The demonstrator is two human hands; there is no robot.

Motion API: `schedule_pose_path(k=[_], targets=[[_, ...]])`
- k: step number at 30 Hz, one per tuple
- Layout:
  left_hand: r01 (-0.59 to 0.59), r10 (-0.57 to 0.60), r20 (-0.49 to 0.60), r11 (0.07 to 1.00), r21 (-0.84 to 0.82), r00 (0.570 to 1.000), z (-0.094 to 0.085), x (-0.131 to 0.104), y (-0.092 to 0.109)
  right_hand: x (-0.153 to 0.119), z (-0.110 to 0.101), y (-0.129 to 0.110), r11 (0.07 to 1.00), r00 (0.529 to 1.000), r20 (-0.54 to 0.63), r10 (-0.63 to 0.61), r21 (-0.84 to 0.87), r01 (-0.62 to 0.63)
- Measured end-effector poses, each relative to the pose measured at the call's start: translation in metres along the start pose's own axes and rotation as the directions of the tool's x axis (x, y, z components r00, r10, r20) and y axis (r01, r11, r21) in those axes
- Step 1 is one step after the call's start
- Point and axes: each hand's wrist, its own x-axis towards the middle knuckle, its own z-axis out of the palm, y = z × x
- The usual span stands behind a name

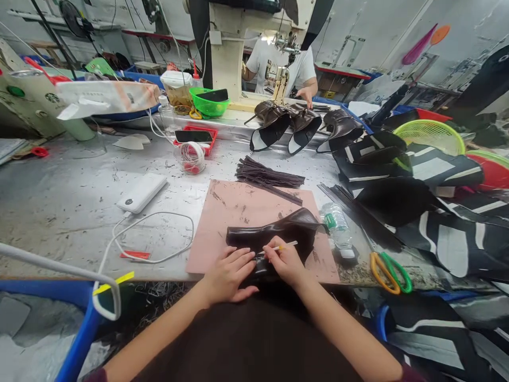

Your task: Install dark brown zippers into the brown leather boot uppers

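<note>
A dark glossy leather piece (274, 231) lies on a pink board (214, 212) near the table's front edge. My left hand (233, 273) rests flat on its lower left part, fingers spread and pointing right. My right hand (284, 260) pinches a thin white stick-like tool (287, 245), whose tip touches the leather close to my left fingertips. Behind the leather, a bundle of dark strips (270, 174) lies across the board's back edge.
To the right are a plastic bottle (336, 225), scissors (385, 273) and piled black pieces (449, 239). A white power bank (142, 192) with a cable lies left. Behind stand leather shoe uppers (270, 124), a green basket (209, 106) and a person (260, 63) by a sewing machine.
</note>
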Motion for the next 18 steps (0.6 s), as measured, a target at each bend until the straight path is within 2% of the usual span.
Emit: schedule_pose_path(k=[9, 18], targets=[[-0.016, 0.017, -0.022, 1.000, 0.025, 1.000, 0.0011, 0.0013, 0.0011, -0.0022, 0.0026, -0.0075, 0.977, 0.996, 0.018, -0.090, -0.191, 0.092], [-0.010, 0.010, -0.016, 1.000, 0.020, 1.000, 0.0006, 0.0018, 0.0004, -0.0033, 0.0032, -0.0077, 0.976, 0.997, 0.032, -0.077, -0.201, 0.082]])
